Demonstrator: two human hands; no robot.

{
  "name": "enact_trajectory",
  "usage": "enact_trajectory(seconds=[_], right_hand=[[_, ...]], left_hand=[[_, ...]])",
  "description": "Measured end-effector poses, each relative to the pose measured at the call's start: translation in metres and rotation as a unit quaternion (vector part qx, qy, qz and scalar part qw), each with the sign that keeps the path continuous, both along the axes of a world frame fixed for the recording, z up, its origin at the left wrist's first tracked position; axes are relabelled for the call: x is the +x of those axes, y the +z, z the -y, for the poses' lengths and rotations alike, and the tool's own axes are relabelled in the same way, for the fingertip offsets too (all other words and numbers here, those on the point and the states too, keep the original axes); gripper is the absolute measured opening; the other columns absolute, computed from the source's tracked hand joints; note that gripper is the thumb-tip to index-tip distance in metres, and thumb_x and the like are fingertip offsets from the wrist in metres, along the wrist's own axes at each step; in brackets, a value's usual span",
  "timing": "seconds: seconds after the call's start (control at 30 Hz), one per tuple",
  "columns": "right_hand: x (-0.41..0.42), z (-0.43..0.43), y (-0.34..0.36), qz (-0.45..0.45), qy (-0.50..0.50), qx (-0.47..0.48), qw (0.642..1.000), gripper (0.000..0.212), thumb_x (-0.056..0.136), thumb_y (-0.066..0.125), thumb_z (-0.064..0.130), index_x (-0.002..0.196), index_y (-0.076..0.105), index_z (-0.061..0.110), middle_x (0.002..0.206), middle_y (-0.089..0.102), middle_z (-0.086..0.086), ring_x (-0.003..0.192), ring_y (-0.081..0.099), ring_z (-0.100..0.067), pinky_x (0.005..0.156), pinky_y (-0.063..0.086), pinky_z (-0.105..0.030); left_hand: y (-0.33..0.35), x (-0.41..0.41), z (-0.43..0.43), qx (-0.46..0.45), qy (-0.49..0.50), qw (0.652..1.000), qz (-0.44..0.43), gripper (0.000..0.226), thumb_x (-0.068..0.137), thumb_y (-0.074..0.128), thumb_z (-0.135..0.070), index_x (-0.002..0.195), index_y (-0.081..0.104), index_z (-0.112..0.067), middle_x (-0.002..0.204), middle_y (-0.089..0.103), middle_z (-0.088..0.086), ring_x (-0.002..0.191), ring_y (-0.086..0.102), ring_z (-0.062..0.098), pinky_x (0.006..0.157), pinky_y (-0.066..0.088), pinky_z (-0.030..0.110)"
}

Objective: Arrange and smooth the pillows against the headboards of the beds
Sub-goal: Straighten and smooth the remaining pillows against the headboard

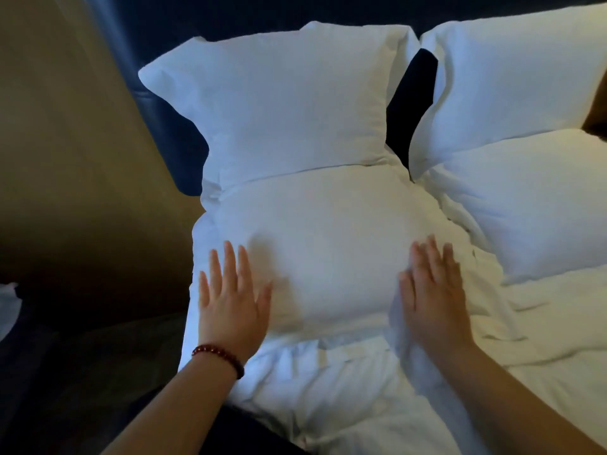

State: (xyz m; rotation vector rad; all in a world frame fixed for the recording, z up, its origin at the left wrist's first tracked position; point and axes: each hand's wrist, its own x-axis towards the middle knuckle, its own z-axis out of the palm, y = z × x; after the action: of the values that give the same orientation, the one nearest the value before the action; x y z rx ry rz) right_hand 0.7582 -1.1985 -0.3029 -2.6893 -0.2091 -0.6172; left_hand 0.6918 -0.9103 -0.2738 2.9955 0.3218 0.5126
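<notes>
A white front pillow [322,244] lies on the bed, leaning on a white back pillow [279,103] that stands against the dark blue headboard [412,103]. My left hand [230,297], with a red bead bracelet at the wrist, lies flat with straight fingers on the front pillow's left side. My right hand [433,297] lies flat on its right side, fingers straight and slightly blurred. To the right, a second back pillow [515,80] stands behind another front pillow [532,205].
Rumpled white bedding [542,356] covers the mattress below and right of the pillows. A tan wall [65,142] runs along the left of the bed. A dark floor gap [82,372] lies at the lower left.
</notes>
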Motion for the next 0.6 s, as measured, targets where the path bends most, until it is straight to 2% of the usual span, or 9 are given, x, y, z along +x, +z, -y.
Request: enact_trajectory(seconds=[0.07,0.13,0.2,0.27,0.4,0.47,0.53,0.6], right_hand=[[-0.021,-0.034,0.005,0.056,0.131,-0.058,0.988,0.052,0.102,0.025,0.038,0.148,0.039,0.015,0.158,0.029,-0.010,0.148,0.019,-0.031,0.117,0.021,-0.050],[-0.033,-0.057,-0.008,0.082,0.243,-0.153,0.954,0.051,0.102,0.032,0.039,0.148,0.039,0.019,0.157,0.032,-0.004,0.148,0.019,-0.023,0.117,0.023,-0.049],[-0.033,-0.054,-0.026,0.079,0.233,-0.186,0.951,0.052,0.099,0.043,0.043,0.149,0.038,0.028,0.158,0.029,0.003,0.148,0.019,-0.018,0.115,0.027,-0.048],[-0.034,-0.040,-0.036,0.048,0.154,-0.145,0.976,0.054,0.096,0.047,0.046,0.148,0.038,0.032,0.159,0.027,0.004,0.148,0.020,-0.018,0.115,0.026,-0.048],[-0.047,-0.039,-0.038,0.027,0.070,-0.127,0.989,0.060,0.096,0.041,0.047,0.151,0.033,0.026,0.162,0.018,-0.008,0.149,0.014,-0.033,0.117,0.016,-0.056],[-0.054,-0.048,-0.033,0.018,0.086,-0.117,0.989,0.062,0.096,0.038,0.046,0.152,0.030,0.021,0.161,0.013,-0.016,0.148,0.009,-0.040,0.116,0.013,-0.060],[-0.063,-0.061,-0.029,0.019,0.135,-0.103,0.985,0.059,0.097,0.038,0.045,0.150,0.034,0.020,0.161,0.014,-0.018,0.148,0.009,-0.042,0.114,0.015,-0.063],[-0.075,-0.078,-0.028,0.023,0.188,-0.090,0.978,0.055,0.097,0.040,0.045,0.146,0.042,0.020,0.160,0.018,-0.016,0.148,0.011,-0.040,0.113,0.020,-0.063]], left_hand=[[0.005,-0.003,0.040,0.020,-0.131,0.991,0.026,0.067,0.098,0.023,-0.048,0.153,0.017,-0.011,0.161,0.010,0.011,0.149,0.005,0.030,0.119,0.012,0.048],[-0.013,-0.005,0.055,0.070,-0.213,0.975,-0.007,0.063,0.098,0.028,-0.046,0.153,0.019,-0.016,0.161,0.013,0.009,0.149,0.011,0.029,0.117,0.018,0.048],[-0.039,-0.010,0.031,0.103,-0.195,0.973,-0.069,0.066,0.097,0.027,-0.053,0.153,0.019,-0.019,0.161,0.013,0.008,0.148,0.017,0.028,0.116,0.021,0.047],[-0.057,-0.022,-0.002,0.124,-0.170,0.972,-0.104,0.068,0.096,0.025,-0.057,0.153,0.020,-0.019,0.161,0.014,0.007,0.147,0.021,0.028,0.118,0.016,0.044],[-0.056,-0.047,-0.028,0.103,-0.103,0.981,-0.132,0.072,0.094,0.031,-0.051,0.155,0.014,-0.017,0.162,0.009,0.007,0.147,0.015,0.025,0.115,0.026,0.049],[-0.054,-0.056,-0.027,0.068,-0.082,0.983,-0.147,0.077,0.092,0.032,-0.051,0.155,0.001,-0.019,0.162,-0.003,0.005,0.148,0.005,0.025,0.116,0.023,0.048],[-0.052,-0.064,-0.024,0.030,-0.071,0.986,-0.148,0.079,0.092,0.025,-0.056,0.153,-0.015,-0.024,0.160,-0.018,0.001,0.148,-0.007,0.023,0.117,0.009,0.042],[-0.050,-0.074,-0.022,-0.001,-0.059,0.989,-0.135,0.075,0.095,0.022,-0.057,0.149,-0.023,-0.032,0.159,-0.022,-0.002,0.148,-0.007,0.021,0.117,0.001,0.040]])
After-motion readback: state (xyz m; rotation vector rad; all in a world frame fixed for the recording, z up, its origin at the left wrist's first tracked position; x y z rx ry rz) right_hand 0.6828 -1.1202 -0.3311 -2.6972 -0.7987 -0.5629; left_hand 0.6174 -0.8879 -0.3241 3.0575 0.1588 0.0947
